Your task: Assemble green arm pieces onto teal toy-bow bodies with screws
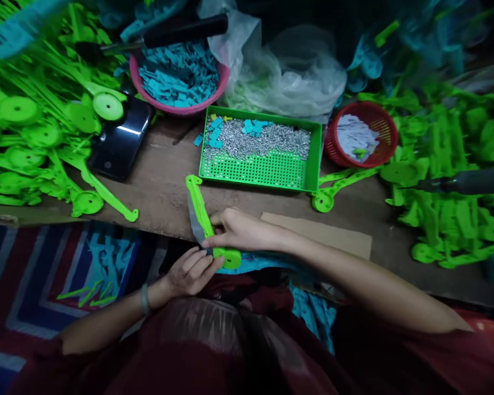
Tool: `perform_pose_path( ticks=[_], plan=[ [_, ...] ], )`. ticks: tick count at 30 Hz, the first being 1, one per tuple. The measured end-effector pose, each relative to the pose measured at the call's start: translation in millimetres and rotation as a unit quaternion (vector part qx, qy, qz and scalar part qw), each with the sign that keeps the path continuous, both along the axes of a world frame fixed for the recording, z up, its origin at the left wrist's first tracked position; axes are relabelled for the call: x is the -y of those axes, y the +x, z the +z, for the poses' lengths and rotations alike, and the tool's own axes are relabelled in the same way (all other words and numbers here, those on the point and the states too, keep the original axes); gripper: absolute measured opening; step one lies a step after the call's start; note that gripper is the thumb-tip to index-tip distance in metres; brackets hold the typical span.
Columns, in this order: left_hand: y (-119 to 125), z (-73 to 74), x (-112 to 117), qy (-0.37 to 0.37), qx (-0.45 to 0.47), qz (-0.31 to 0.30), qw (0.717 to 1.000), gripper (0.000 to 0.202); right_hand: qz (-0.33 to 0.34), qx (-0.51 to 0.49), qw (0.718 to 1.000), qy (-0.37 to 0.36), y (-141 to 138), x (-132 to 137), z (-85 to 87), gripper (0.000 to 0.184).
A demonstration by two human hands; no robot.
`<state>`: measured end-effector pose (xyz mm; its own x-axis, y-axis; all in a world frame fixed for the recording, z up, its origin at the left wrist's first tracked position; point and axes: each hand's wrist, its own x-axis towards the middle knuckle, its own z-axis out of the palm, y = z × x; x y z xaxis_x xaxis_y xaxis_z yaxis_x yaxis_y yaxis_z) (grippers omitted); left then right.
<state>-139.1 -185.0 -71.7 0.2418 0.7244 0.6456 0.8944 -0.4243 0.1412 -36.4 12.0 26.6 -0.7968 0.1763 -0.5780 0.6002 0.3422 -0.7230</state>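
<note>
My right hand (241, 230) is closed on a long green plastic handle piece (200, 206) with a grey metal blade along its side, near the front edge of the wooden table (164, 186). The piece ends in a round green disc (230, 258) by my fingers. Just below it, my left hand (191, 270) has its fingers pinched against the same piece at the disc end. I cannot make out what, if anything, lies between the left fingertips.
A green perforated tray (259, 170) holds several small metal screws and blue bits. Behind stand a pink bowl (177, 104) of blue parts and a red basket (364, 134). Heaps of green parts (33, 131) lie left and green parts (448, 181) lie right. A dark phone (119, 145) lies at the left.
</note>
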Motion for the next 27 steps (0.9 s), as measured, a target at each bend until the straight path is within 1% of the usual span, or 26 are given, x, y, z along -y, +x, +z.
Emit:
perform_pose_path(
  ticks=[4,6,11,14,16,21,25,27],
  plan=[
    [2,7.2,-9,0.004,-0.003,0.026,1.0,0.03,0.013,0.031,0.999,0.037,1,-4,4.8,0.029],
    [4,8.2,-13,0.016,-0.003,0.046,0.999,0.029,0.017,0.041,0.998,0.043,1,-5,7.3,0.03],
    [10,0.3,-15,0.036,-0.001,0.068,0.997,0.03,0.033,0.028,0.998,0.039,-4,-10,6.3,0.036],
    [9,-4.3,-15,0.036,-0.015,0.062,0.997,0.03,0.036,0.009,0.999,0.002,-6,-13,2.6,0.035],
    [6,-5.6,-17,0.037,-0.026,0.053,0.998,0.028,0.03,0.004,1.0,-0.003,-6,-13,0.2,0.034],
    [4,-5.1,-19,0.035,-0.043,0.037,0.998,0.022,0.036,-0.007,0.997,0.068,-5,-9,-2.3,0.035],
    [5,-3.8,-17,0.022,-0.039,0.046,0.998,0.022,0.052,-0.002,0.995,0.087,-5,-10,-3.2,0.034],
    [7,-2.7,-17,0.013,-0.033,0.054,0.998,0.021,0.047,-0.007,0.994,0.095,0,-10,-1.9,0.034]
  ],
)
